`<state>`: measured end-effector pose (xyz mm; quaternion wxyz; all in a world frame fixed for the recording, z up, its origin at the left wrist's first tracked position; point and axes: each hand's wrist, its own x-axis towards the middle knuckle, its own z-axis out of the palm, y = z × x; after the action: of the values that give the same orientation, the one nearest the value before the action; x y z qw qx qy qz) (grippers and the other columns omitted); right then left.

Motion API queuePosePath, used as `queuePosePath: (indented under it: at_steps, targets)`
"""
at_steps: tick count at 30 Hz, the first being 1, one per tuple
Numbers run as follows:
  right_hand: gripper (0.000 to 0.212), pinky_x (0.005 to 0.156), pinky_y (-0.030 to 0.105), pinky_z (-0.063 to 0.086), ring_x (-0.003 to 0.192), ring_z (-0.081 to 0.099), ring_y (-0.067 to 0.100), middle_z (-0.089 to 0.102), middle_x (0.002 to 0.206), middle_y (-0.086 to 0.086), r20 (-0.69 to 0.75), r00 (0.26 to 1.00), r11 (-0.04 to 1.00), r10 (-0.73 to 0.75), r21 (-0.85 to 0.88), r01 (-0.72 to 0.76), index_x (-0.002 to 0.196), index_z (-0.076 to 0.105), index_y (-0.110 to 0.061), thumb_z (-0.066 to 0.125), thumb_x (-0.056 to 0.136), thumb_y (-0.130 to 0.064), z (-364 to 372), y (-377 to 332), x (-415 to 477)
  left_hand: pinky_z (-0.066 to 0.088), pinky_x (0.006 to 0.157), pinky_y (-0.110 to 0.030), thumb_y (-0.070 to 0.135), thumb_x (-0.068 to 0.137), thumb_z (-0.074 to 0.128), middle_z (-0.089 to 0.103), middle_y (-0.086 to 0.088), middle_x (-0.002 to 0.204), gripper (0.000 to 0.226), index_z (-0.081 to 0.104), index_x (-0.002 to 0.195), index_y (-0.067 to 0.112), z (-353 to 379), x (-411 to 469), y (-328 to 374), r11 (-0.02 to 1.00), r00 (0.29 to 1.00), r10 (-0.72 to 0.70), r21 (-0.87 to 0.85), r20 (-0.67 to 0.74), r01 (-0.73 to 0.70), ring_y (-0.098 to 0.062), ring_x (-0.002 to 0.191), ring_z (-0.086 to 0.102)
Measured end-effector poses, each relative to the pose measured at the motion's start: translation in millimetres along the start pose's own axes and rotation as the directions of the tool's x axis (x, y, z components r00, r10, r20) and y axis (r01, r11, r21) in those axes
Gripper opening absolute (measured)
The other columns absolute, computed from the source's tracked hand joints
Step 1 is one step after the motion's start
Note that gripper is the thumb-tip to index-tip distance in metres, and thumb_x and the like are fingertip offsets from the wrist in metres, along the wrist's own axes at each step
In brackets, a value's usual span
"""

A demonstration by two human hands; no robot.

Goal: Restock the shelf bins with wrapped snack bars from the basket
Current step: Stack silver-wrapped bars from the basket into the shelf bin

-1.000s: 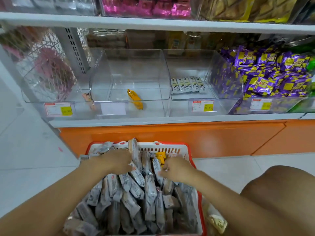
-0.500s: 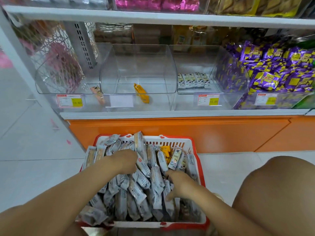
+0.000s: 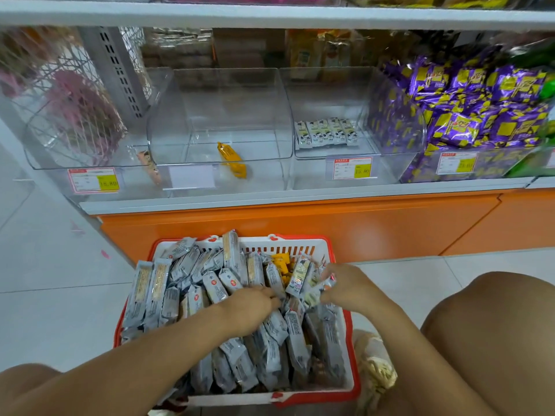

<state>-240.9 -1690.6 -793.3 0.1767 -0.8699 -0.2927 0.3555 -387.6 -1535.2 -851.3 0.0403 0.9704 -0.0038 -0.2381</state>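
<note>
Left bin (image 3: pixel 90 157): nearly bare, with one orange-pink bar (image 3: pixel 148 166) against its right wall, so almost all of its filling is left.
Middle bin (image 3: pixel 222 115): a lone yellow bar (image 3: pixel 231 160) lies on the floor of it, and the rest is see-through emptiness.
Right bin (image 3: pixel 330 97): one short row of cow-print bars (image 3: pixel 326 133) stands at the back (a thin showing for a bin that size), with plenty of room to fill.
Purple packets (image 3: pixel 468 115): these are heaped high in the far-right bin, which looks to need nothing.
Basket (image 3: pixel 303 237): it sits on the floor below the shelf, piled to the rim with grey wrapped bars (image 3: pixel 237 355). A few yellow bars (image 3: pixel 280 261) lie at its far edge.
Left hand (image 3: pixel 255 304): it lies palm down in the middle of the pile with its fingertips dug in among the wrappers. Whether they have hold of a bar cannot be told, since the tips are buried and blurred.
Right hand (image 3: pixel 348 286): it is at the basket's far right corner, with its fingers curled round a small clutch of pale bars (image 3: pixel 313 295), low in the basket.
Progress: the task is at an early stage, judging by the full basket and the three sparse bins.
Left to do: lift bars out, match each kind to its bin and repeat many times.
</note>
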Motion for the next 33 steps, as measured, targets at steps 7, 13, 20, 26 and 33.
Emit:
queuePosePath:
  at_steps: [7, 13, 20, 26, 33]
  targets:
    - [0.026, 0.074, 0.024, 0.046, 0.091, 0.058, 0.017, 0.063, 0.103, -0.001, -0.207, 0.974, 0.909, -0.086, 0.383, 0.162, 0.097, 0.064, -0.021, 0.072, 0.079, -0.004, -33.6, 1.6, -10.1, 0.042, 0.092, -0.038, -0.002, 0.081, 0.063, 0.049, -0.011, 0.125, 0.046, 0.049, 0.124, 0.009, -18.2, 7.9, -0.6, 0.999, 0.996, 0.037, -0.034, 0.075, -0.035, -0.028, 0.114, 0.047]
    - [0.012, 0.062, 0.023, 0.043, 0.066, 0.054, 0.012, 0.064, 0.078, 0.007, -0.280, 0.960, 0.709, -0.005, 0.676, 0.201, 0.095, 0.067, -0.003, 0.069, 0.084, -0.008, -49.4, 7.7, -12.3, 0.051, 0.085, -0.033, 0.026, 0.080, 0.073, 0.061, -0.002, 0.103, 0.026, 0.061, 0.102, 0.018, -46.4, 4.1, -4.5, 0.883, 0.996, -0.064, -0.468, -0.064, 0.027, -0.019, 0.094, 0.058]
    - [0.016, 0.060, 0.020, 0.049, 0.068, 0.060, 0.014, 0.067, 0.076, 0.004, -0.365, 0.931, 0.464, -0.004, 0.824, 0.325, 0.098, 0.064, -0.005, 0.068, 0.085, -0.012, -61.4, 0.9, -21.9, 0.047, 0.057, -0.016, 0.031, 0.082, 0.070, 0.066, 0.008, 0.091, 0.022, 0.066, 0.099, 0.019, -107.0, -24.2, -16.6, 0.299, 0.964, -0.262, -0.953, -0.037, 0.045, -0.002, 0.064, 0.060]
    - [0.024, 0.073, 0.030, 0.045, 0.075, 0.052, 0.019, 0.057, 0.080, 0.009, -0.370, 0.917, 0.400, -0.149, 0.826, 0.398, 0.112, 0.066, -0.012, 0.062, 0.088, -0.016, -65.7, 0.7, -28.4, 0.057, 0.082, -0.034, 0.012, 0.078, 0.065, 0.066, -0.022, 0.114, 0.043, 0.060, 0.117, -0.005, -118.6, -33.6, -22.0, -0.448, 0.978, -0.205, -0.886, -0.031, -0.122, -0.026, 0.095, 0.068]
    - [0.038, 0.059, 0.022, 0.042, 0.066, 0.050, 0.015, 0.055, 0.081, 0.013, -0.199, 0.909, 0.578, -0.367, 0.717, 0.390, 0.096, 0.059, -0.011, 0.074, 0.075, -0.039, -77.2, -14.9, -30.2, 0.048, 0.089, -0.036, 0.012, 0.097, 0.044, 0.049, -0.021, 0.136, 0.043, 0.042, 0.137, -0.005, -128.3, -32.7, -7.0, -0.481, 0.962, -0.272, -0.868, 0.010, -0.127, -0.028, 0.112, 0.052]
